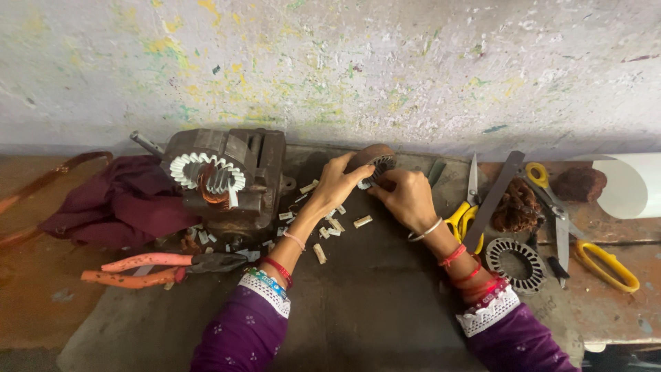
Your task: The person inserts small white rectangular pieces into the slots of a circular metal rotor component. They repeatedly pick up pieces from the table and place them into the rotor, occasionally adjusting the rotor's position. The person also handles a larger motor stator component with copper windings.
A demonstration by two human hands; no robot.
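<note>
Purple sleeves with white lace cuffs fill the bottom edge of the frame, and from them both forearms reach up over a dark mat (385, 303) toward the centre. Going from the left: a maroon cloth (117, 203) lies bunched at the left edge, and below it orange-handled pliers (162, 267) rest flat with their jaws pointing right, seemingly kept within reach. Right of the cloth stands a heavy vise (241, 182) clamping a motor stator (206, 173) whose slots are lined with white paper strips, so it appears fixed steady in the clamp. Short cut paper pieces (329, 231) are scattered on the mat between the vise and the hands. At upper centre the left hand (335, 182) curls around a small round rusty-brown stator (375, 162), fingers closed over its left side and propping it on edge, probably so the slotted face tilts toward the other hand. The right hand (406, 196) meets it from the right, fingers bent and pinched at the slots; whether it holds a paper piece there I cannot tell. Farther right lie yellow-handled scissors (468, 207), a flat metal ruler (497, 196), a tangle of copper wire (516, 205), a bare stator ring (516, 263), a second pair of scissors (575, 234) and, at the right edge, a white paper roll (633, 184).
</note>
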